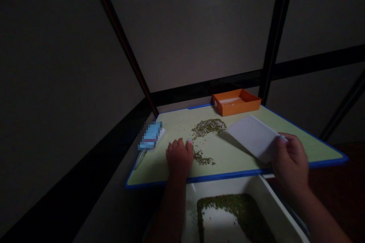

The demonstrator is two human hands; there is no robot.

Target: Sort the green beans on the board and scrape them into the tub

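My left hand (179, 157) rests low over the yellow-green tabletop, beside a small scatter of green and brown grains (202, 157). Its fingers lie forward with the thumb apart, and nothing shows in them. Farther back on the table is a larger, thinly spread patch of the same grains (210, 126). My right hand (291, 159) is closed on the right end of a flat white sheet (251, 136), thumb on top. The sheet tilts above the table, right of the grains; its material is hard to make out.
Below the table's blue front edge stands a white bin (270, 201), like a drawer, with many more grains in it. An orange tray (238, 107) sits at the back right. A blurred blue packet (150, 135) lies on something white at the left edge. Dark-framed wall panels (205, 38) rise behind.
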